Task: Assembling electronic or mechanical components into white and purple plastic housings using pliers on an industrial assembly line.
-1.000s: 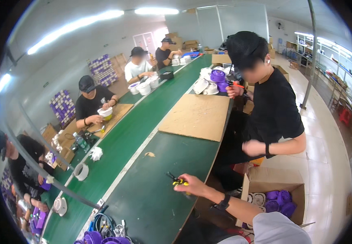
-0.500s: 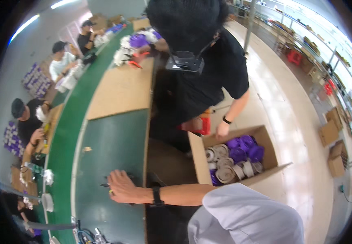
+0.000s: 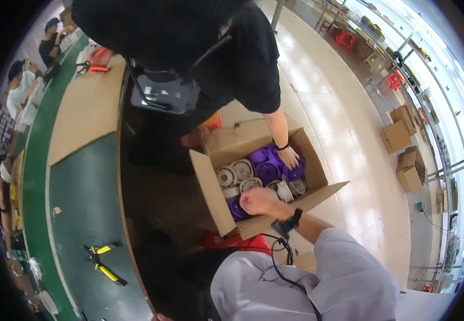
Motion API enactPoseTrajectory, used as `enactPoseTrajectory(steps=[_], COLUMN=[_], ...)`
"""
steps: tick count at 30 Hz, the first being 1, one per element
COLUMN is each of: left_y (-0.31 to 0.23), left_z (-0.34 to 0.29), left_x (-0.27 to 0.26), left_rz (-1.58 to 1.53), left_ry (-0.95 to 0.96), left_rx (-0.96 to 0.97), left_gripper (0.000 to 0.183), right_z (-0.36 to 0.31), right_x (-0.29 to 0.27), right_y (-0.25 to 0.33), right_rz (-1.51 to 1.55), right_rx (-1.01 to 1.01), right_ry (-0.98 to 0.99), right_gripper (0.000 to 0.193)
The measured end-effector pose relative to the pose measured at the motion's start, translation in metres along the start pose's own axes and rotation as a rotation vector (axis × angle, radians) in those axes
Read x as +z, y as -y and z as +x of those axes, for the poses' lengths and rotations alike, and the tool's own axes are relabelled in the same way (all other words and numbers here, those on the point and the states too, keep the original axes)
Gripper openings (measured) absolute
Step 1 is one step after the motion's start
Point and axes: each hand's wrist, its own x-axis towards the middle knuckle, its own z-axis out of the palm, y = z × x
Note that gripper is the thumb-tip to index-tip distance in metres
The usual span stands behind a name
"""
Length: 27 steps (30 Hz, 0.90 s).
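My right hand [image 3: 261, 202], with a black band at its wrist, is over the near side of an open cardboard box [image 3: 205, 179]. Its fingers are curled, and whatever lies under them is hidden. Close around it are white round slotted parts [image 3: 250, 184] and purple round parts [image 3: 268, 172]. Only a sliver of my left hand [image 3: 161, 317] shows at the bottom rim, by the table edge; its fingers are hidden. On the green tabletop [image 3: 84, 203] rest black pliers with yellow handles [image 3: 103, 262], handles spread, touched by no hand.
Across the box, a co-worker in black has one hand [image 3: 289, 158] on a purple part and the other [image 3: 103, 58] at orange-handled pliers [image 3: 99, 68]. A cardboard sheet [image 3: 90, 107] covers the table's far part. A red stool [image 3: 237, 242] stands beside the box, a black cable [image 3: 283, 243] nearby.
My right hand has left the pliers on the tabletop and moved right to the box. The co-worker's hand has reached down onto a purple part. My view has turned to the right.
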Motion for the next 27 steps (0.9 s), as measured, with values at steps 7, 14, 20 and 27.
enactPoseTrajectory(steps=[7,14,20,27], left_y=[0.015,0.012,0.037,0.060], left_z=[0.016,0.024,0.015,0.023], left_x=[0.002,-0.001,-0.016,-0.007], left_rz=[-0.221,-0.470,-0.246,-0.454], left_ry=[0.041,0.097,0.020,0.089], left_rx=[0.005,-0.197,-0.142,-0.193], left_gripper=[0.037,0.029,0.023,0.024], right_z=[-0.033,-0.024,-0.004,-0.019], right_x=[0.031,0.080,0.173,0.161], right_y=[-0.296,-0.399,-0.359,-0.524], right_rz=[-0.236,-0.200,0.016,-0.328], right_rx=[0.642,0.980,0.325,0.111], right_ry=[0.291,0.098,0.630,0.764], right_gripper=[0.046,0.050,0.046,0.048])
